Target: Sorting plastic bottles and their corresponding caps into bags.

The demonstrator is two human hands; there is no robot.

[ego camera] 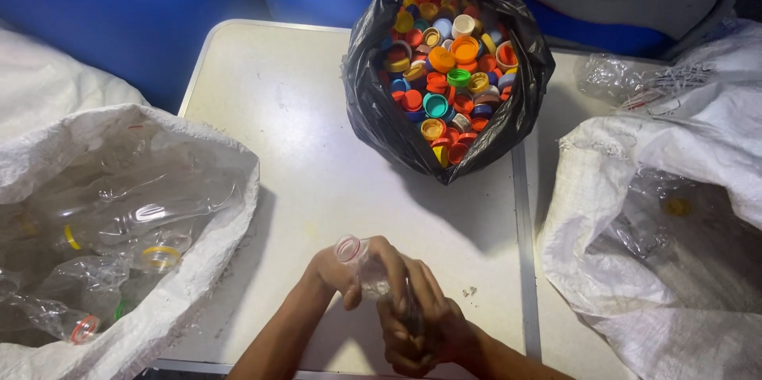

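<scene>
Hands meet at the tabletop's (302, 158) near edge: the left hand (349, 269) and right hand (421, 316) both have fingers clenched around a clear plastic bottle (361, 261). Open tabletop lies between them and the black bag of caps (448, 71), with white sacks (198, 213) crowding both sides.

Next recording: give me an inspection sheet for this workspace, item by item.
Surface: white table, a few small specks.
Job's things: clear plastic bottle, uncapped, a pink ring on its neck, gripped in both hands.
Clutter: black bag of mixed coloured caps; white sack of clear bottles at left; second white sack at right.
Hands: left hand near the neck, right hand lower down.
Cables: nothing seen.
Surroundings: blue barrels behind.
</scene>
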